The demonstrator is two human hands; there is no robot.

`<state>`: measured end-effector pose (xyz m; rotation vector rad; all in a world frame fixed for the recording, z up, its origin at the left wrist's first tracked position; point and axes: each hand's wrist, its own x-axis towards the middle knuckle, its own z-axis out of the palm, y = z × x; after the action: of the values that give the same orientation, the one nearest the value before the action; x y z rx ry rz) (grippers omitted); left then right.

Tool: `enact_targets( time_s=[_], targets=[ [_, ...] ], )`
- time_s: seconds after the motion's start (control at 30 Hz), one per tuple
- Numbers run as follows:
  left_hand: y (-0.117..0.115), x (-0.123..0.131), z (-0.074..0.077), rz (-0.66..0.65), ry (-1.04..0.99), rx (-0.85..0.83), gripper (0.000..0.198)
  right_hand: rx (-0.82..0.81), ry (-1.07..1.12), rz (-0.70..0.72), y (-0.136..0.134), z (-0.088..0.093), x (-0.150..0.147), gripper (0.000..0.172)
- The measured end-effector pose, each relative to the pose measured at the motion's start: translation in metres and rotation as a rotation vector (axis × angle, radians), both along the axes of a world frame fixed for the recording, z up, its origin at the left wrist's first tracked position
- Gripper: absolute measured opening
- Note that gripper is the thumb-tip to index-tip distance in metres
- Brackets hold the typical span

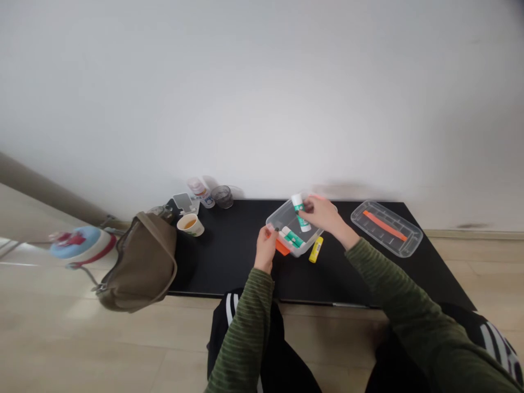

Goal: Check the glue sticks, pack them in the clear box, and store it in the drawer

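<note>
A clear plastic box [282, 210] with orange end clips sits tilted over the black table. My left hand [266, 246] grips its near-left end. Above the box, my right hand [323, 217] is closed around a white and green glue stick [300, 204], held nearly upright. More white and green glue sticks [292, 238] lie inside the box. A small yellow tube [316, 249] rests on the table just outside the box's near-right corner. Farther right lies the clear lid [380, 240], with an orange strip [385, 225] across it.
On the black table [233, 262], a paper cup of brown liquid [190, 225], a dark glass [222, 196] and a white bottle [200, 192] stand at the left. A brown bag [143, 265] sits at the left edge, near a blue and white round container [84, 245]. A wall runs behind.
</note>
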<state>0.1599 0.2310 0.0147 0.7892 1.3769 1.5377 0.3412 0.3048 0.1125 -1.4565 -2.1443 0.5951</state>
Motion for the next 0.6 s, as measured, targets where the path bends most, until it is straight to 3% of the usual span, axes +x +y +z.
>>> enact_targets(
  time_s=[0.1, 0.17, 0.37, 0.6],
  targets=[
    [0.001, -0.001, -0.002, -0.015, -0.002, -0.005, 0.03, -0.122, -0.477, 0.046, 0.012, -0.011, -0.023, 0.031],
    [0.001, -0.002, -0.003, -0.017, -0.009, -0.002, 0.029, -0.203, -0.645, 0.072, 0.015, -0.022, -0.034, 0.032],
    [0.001, -0.003, -0.005, -0.023, -0.007, -0.005, 0.029, -0.359, -0.77, 0.13, 0.025, -0.049, -0.05, 0.038],
    [0.001, -0.002, -0.003, -0.034, -0.013, -0.01, 0.03, -0.44, -0.81, 0.208, 0.031, -0.054, -0.05, 0.042]
  ],
)
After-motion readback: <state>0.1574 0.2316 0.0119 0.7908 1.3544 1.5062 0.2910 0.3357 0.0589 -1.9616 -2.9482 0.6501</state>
